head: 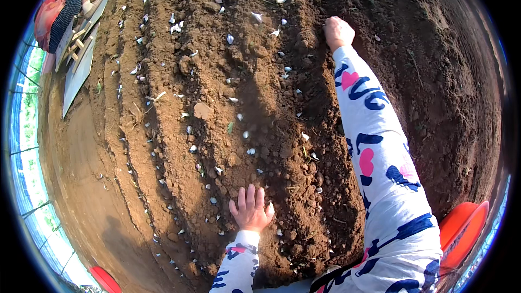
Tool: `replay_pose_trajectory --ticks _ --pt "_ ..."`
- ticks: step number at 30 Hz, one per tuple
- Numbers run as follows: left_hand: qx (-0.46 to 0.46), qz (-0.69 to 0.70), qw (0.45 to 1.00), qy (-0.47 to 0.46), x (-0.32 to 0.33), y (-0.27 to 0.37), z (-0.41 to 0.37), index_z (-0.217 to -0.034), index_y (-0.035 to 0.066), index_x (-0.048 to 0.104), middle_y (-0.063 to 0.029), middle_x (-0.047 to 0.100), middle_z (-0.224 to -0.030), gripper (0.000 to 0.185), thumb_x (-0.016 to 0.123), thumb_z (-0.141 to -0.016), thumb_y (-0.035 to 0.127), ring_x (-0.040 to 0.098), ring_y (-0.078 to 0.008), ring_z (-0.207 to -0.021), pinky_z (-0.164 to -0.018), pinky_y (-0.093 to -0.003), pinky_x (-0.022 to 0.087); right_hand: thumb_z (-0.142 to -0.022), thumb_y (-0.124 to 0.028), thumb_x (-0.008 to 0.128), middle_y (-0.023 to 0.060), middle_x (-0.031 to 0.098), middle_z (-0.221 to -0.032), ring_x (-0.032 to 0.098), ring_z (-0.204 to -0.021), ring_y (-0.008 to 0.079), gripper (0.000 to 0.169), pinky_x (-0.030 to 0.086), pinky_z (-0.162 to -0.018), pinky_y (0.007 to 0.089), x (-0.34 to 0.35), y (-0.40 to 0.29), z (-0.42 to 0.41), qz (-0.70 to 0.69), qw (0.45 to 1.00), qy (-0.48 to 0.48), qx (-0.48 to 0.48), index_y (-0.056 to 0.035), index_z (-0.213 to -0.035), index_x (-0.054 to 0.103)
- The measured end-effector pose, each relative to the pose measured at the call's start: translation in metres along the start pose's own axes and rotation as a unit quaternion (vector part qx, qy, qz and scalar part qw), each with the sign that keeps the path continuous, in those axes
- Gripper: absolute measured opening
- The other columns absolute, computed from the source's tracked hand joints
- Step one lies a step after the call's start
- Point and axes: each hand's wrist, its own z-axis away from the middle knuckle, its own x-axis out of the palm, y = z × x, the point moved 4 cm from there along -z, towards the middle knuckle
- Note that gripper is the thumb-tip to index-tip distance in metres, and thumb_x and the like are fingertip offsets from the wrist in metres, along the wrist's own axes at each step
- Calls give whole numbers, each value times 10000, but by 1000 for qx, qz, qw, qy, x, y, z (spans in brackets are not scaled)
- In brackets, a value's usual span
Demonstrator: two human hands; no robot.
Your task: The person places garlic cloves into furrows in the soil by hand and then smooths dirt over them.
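My left hand (pixel 251 210) is spread palm down on the brown soil, fingers apart, with nothing in it. Farther out and to the right, my right hand (pixel 339 32) is curled over the rightmost furrow; whether something is inside the fingers is hidden. White garlic cloves (pixel 281 0) lie in rows along the furrows. One clove (pixel 213 200) rests left of my left hand, and another clove (pixel 279 232) is at its lower right. A reddish clove (pixel 377 38) lies on the darker soil right of my right hand.
Another person (pixel 70 16) is at the upper left, beside pale boards with wooden pieces (pixel 77 77). A red object (pixel 462 232) stands at the lower right and another red object (pixel 105 280) at the lower left. Netting (pixel 24 150) borders the left side.
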Motion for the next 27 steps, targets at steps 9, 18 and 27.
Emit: replay_pose_trajectory --ticks 9,18,27 --pt "19 -2 1000 10 -3 6 -6 -1138 150 468 -82 359 -1276 567 591 -637 385 269 -296 -1213 -937 -511 187 -791 -121 471 110 622 -950 581 -943 267 209 477 -780 349 -2 7 -3 -13 997 -75 30 -87 -879 658" --pt "17 2 1000 20 -6 5 -6 -1143 131 446 -92 365 -1271 552 574 -659 365 281 -297 -1203 -955 -498 159 -805 -163 461 136 575 -1007 560 -958 297 197 467 -776 381 -36 138 9 72 993 -48 82 -101 -918 609" --pt "3 7 999 31 -4 7 -6 -1162 170 450 -79 363 -1279 609 631 -611 355 284 -297 -1209 -959 -518 168 -829 -210 566 25 583 -749 504 -580 100 214 413 -498 223 -50 100 29 -513 855 -17 79 -48 -967 582"
